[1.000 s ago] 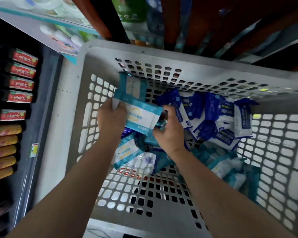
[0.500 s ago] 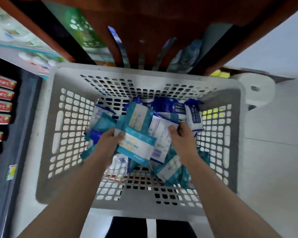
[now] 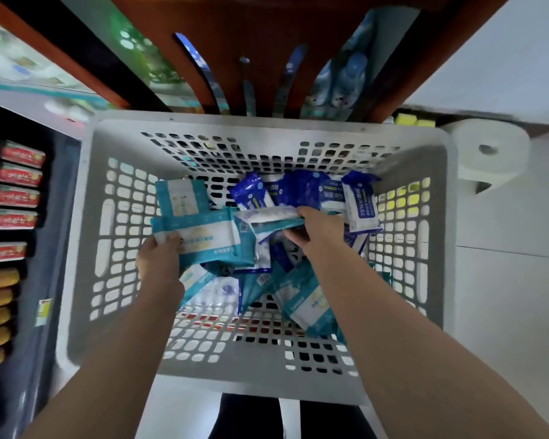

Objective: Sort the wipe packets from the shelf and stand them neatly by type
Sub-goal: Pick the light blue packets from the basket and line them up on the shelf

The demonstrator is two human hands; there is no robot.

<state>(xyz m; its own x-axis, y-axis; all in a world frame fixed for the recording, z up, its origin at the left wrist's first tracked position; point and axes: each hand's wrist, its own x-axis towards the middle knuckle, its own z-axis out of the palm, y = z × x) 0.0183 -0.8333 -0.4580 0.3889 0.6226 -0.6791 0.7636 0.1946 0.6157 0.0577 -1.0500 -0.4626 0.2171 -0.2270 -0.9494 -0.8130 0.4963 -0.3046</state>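
I had one view to work from: the wide-angle camera on the person's head. It looked steeply down into the grey perforated basket [image 3: 267, 120] from close above and faced forward toward the wooden shelf [image 3: 267, 33] at the frame's top. It took in the left hand [image 3: 159, 264] and right hand [image 3: 317, 229] near centre — straight edges bowed toward the margins.
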